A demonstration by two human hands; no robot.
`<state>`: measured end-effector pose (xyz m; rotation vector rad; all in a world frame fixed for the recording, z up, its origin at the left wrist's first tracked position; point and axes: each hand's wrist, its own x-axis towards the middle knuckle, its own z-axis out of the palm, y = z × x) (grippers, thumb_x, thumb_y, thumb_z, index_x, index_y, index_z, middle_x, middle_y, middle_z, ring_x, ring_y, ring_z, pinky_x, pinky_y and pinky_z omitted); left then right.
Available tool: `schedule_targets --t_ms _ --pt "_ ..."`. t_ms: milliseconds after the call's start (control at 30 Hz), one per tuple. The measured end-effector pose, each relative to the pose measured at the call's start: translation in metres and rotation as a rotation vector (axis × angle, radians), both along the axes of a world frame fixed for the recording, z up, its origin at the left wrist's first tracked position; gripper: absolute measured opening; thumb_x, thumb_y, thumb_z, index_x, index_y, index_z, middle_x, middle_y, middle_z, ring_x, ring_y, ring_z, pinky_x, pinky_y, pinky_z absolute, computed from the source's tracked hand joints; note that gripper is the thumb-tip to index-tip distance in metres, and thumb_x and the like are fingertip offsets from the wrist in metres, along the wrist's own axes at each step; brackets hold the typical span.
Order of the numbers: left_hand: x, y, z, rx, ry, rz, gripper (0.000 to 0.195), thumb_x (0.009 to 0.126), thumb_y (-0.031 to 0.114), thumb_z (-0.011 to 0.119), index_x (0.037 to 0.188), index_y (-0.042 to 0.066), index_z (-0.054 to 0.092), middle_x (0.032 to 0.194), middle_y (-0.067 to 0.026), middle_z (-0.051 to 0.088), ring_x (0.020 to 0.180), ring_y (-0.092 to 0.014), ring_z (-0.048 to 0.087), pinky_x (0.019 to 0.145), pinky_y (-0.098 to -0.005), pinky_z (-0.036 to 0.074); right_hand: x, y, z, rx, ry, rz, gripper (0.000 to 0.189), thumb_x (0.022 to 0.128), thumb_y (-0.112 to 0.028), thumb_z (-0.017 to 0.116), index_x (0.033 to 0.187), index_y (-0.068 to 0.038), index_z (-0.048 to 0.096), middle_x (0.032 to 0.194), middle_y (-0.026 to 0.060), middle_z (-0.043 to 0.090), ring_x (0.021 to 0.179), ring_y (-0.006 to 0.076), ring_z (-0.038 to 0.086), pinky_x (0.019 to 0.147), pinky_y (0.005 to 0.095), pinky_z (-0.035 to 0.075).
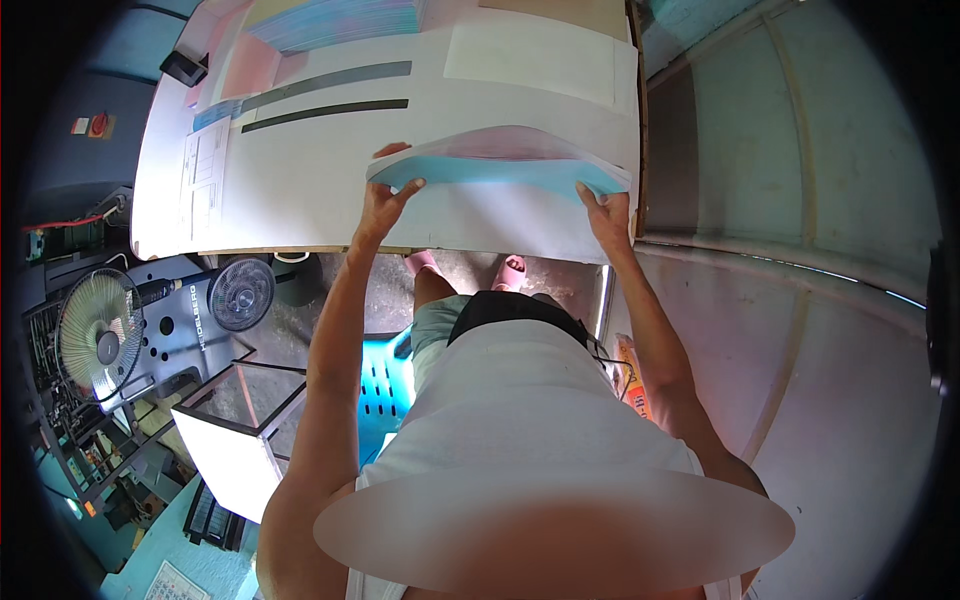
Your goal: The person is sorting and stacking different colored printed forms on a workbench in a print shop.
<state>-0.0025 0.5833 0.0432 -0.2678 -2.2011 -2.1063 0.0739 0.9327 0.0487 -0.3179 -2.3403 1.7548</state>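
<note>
A stack of paper sheets (495, 169), light blue on the near face and pinkish white behind, is held bowed above the white table top (315, 195). My left hand (390, 196) grips its left end, thumb on the near side and fingers partly hidden behind the sheets. At the right end, my right hand (604, 202) pinches the corner with the thumb in front; its other fingers are mostly hidden. Beyond the stack lie a dark flat strip (326, 116) and a wider grey strip (330, 84).
A tall blue-edged paper pile (341, 26) stands at the back, near pale sheets (532, 64). Printed sheets (202, 180) lie at the table's left. Two fans (101, 337) and a Heidelberg machine (180, 315) are at left, a blue plastic stool (382, 390) beside me, a wall at right.
</note>
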Motion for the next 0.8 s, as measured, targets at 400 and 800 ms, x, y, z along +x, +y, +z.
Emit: schedule_targets --t_ms 400,800 --pt "0.004 0.014 -0.023 -0.203 -0.553 -0.019 0.032 0.08 0.025 0.076 0.099 -0.001 0.072 0.083 -0.0095 0.073 0.073 -0.018 0.068 0.068 -0.0341 0.054 -0.055 0.039 -0.01 0.157 -0.363 0.135 0.043 0.084 -0.019 0.073 0.119 0.003 0.06 0.11 0.0166 0.068 0.099 0.0258 0.065 0.087 0.0351 0.051" --pt "0.005 0.021 -0.071 -0.612 -0.353 0.054 0.035 0.08 0.031 0.074 0.104 0.006 0.071 0.09 -0.0206 0.072 0.084 -0.037 0.07 0.075 -0.0446 0.054 -0.056 -0.186 -0.071 0.8 0.18 0.376 0.075 0.092 -0.045 0.059 0.145 0.002 0.035 0.151 0.0191 0.036 0.143 0.0356 0.03 0.116 0.055 0.022"
